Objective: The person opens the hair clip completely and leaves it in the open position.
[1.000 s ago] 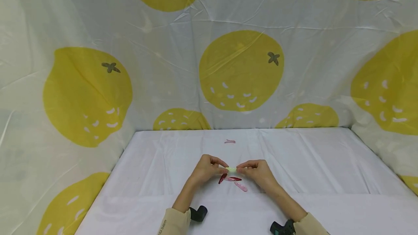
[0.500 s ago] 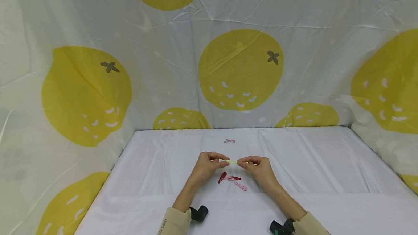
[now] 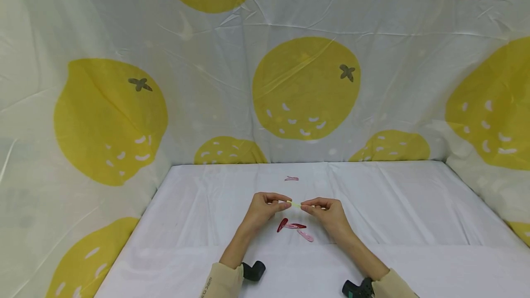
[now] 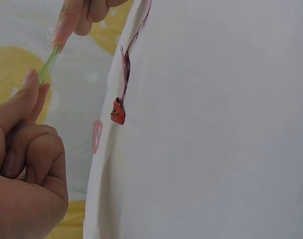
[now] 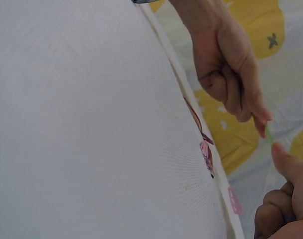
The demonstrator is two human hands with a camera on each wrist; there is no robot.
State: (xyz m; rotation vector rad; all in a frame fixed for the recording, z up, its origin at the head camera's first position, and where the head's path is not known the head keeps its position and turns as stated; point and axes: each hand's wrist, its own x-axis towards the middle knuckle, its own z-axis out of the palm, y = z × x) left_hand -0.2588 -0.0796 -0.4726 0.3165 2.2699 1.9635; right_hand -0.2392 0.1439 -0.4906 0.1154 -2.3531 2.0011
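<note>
A thin yellow-green hair clip (image 3: 295, 204) is stretched between both hands above the table; its split, narrow strips show in the left wrist view. My left hand (image 3: 262, 208) pinches one end between thumb and forefinger, the other fingers curled in. The opposite end is pinched by the thumb and forefinger of my right hand (image 3: 329, 213). Fingertips cover both ends of the clip. Below the hands lie a dark red hair clip (image 3: 282, 225), a red-and-pink pair of clips (image 3: 296, 226) overlapping each other, and a pink hair clip (image 3: 305, 236).
Farther back on the white-covered table (image 3: 397, 215) lies another pink hair clip (image 3: 291, 179). A pale curtain (image 3: 223, 68) printed with yellow lemons hangs behind and at both sides. Black wrist devices (image 3: 253, 271) sit by the beige sleeves.
Both hands have lifted the yellow-green clip up and away from the clips on the table. In the last half second it has tilted, its left end now higher.
</note>
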